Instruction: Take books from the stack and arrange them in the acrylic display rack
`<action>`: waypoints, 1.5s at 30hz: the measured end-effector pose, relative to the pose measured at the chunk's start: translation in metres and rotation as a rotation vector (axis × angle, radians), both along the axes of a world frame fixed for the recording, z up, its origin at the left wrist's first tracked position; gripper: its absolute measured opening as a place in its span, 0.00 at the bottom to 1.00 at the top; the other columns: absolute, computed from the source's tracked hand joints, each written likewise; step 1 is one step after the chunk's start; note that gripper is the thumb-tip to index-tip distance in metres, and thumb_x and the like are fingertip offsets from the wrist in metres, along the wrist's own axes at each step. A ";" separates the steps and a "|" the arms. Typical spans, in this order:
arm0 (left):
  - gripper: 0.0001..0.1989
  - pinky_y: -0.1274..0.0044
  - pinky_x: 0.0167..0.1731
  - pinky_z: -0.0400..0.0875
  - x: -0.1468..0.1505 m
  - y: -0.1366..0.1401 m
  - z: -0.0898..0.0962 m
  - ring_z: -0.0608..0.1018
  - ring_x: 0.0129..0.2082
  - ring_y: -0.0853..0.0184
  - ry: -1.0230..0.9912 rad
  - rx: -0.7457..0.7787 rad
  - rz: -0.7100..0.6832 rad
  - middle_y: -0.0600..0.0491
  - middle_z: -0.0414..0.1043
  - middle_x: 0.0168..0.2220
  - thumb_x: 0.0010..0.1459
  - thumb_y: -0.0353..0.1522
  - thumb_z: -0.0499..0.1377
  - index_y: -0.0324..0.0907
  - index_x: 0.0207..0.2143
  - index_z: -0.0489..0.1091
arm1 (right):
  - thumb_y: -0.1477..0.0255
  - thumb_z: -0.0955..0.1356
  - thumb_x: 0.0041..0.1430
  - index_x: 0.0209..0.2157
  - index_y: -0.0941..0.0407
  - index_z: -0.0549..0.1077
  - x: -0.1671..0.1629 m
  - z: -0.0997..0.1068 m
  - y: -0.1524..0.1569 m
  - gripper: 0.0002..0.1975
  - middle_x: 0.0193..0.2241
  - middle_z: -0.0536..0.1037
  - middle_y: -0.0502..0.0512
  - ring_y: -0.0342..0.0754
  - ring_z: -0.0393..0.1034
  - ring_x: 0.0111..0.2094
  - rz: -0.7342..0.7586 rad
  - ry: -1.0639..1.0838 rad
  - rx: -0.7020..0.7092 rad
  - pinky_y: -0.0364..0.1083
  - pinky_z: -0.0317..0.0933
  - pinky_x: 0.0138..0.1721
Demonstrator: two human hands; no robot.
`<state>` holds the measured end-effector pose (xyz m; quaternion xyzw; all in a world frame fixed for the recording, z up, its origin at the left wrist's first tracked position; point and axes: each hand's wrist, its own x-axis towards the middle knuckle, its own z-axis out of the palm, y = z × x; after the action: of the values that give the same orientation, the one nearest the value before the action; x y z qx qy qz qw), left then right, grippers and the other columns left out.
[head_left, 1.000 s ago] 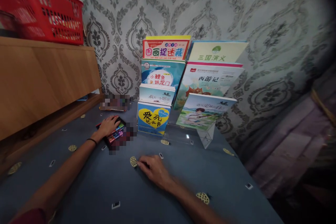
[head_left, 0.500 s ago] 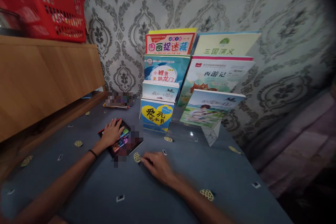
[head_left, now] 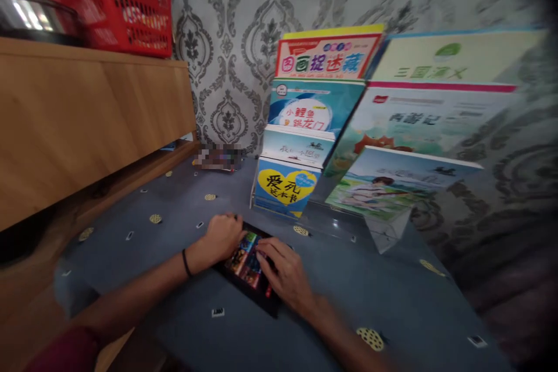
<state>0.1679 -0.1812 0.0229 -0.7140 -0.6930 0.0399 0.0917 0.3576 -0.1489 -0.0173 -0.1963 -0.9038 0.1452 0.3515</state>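
A dark-covered book (head_left: 246, 261) with small colourful pictures on its front lies at a slant on the blue-grey tablecloth. My left hand (head_left: 223, 236), with a black band at the wrist, is closed at the book's upper left edge; its fingertips are partly hidden. On the right side of the cover rests my right hand (head_left: 285, 273), its fingers bent and drawn together over the book, thumb toward the pictures. Just behind the hands, a book with a yellow heart (head_left: 285, 186) stands in the lowest left slot of a clear display rack (head_left: 335, 225).
More books fill the rack's tiers, including a teal one (head_left: 316, 107) and a green landscape one (head_left: 392, 183). A blurred-out stack (head_left: 218, 158) lies near the wall. At left, a wooden cabinet (head_left: 96, 128) carries a red basket (head_left: 131, 6) and a metal pot (head_left: 37, 17).
My right hand has moved from the tablecloth onto the book. My left hand has gone from lying flat on the cover to closing at its edge. The view has shifted left.
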 end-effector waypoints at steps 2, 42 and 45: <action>0.16 0.67 0.37 0.71 0.003 0.003 0.002 0.80 0.39 0.53 -0.007 0.007 -0.016 0.36 0.76 0.39 0.69 0.37 0.51 0.33 0.47 0.71 | 0.69 0.59 0.71 0.48 0.54 0.75 -0.001 -0.004 0.003 0.15 0.45 0.80 0.60 0.52 0.75 0.47 0.029 -0.053 0.038 0.52 0.69 0.50; 0.17 0.64 0.61 0.58 -0.010 0.002 -0.032 0.70 0.62 0.62 -0.342 0.106 -0.653 0.47 0.74 0.57 0.72 0.33 0.48 0.41 0.58 0.68 | 0.62 0.59 0.72 0.67 0.57 0.60 0.035 -0.022 -0.017 0.27 0.68 0.60 0.64 0.57 0.51 0.69 -0.223 -0.508 0.028 0.63 0.50 0.66; 0.17 0.64 0.60 0.59 -0.008 -0.001 -0.033 0.71 0.60 0.61 -0.308 0.139 -0.643 0.46 0.73 0.58 0.72 0.33 0.48 0.40 0.57 0.68 | 0.62 0.58 0.72 0.66 0.59 0.62 0.034 -0.020 -0.018 0.27 0.67 0.61 0.65 0.58 0.53 0.69 -0.229 -0.521 0.032 0.64 0.51 0.66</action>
<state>0.1604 -0.1820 -0.0097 -0.8851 -0.4399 -0.1461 0.0424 0.3916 -0.1665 -0.0370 -0.3223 -0.9378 0.0349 0.1245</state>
